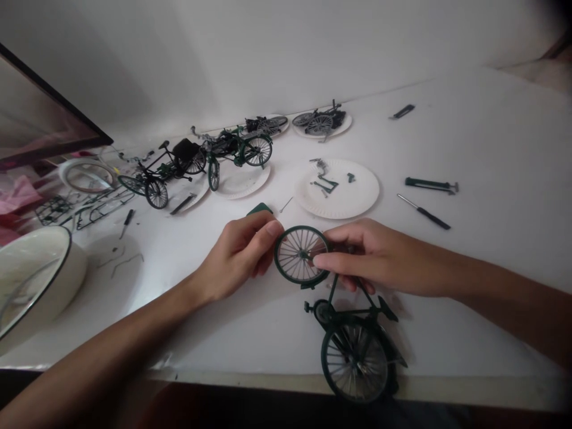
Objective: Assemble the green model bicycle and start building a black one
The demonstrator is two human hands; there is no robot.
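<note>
A green model bicycle (pixel 330 316) is tilted over the table's front edge, its rear wheel (pixel 356 359) lowest and its spoked front wheel (pixel 301 254) raised between my hands. My left hand (pixel 243 253) is closed, thumb and fingers pinching the front wheel's left rim. My right hand (pixel 370 256) wraps around the front of the frame, its thumb resting by the wheel's hub. The fork and handlebar area are mostly hidden behind the right fingers. Just beyond the left hand lies a small green piece (pixel 260 208), partly covered, with a thin metal pin (pixel 286 204) beside it.
A paper plate (pixel 357 199) holds small green and grey parts. To its right lie a screwdriver (pixel 433 217) and a green pump-like part (pixel 431 185). Assembled model bicycles (pixel 241 149) and plates of parts stand behind. An enamel basin (pixel 67 262) is at left.
</note>
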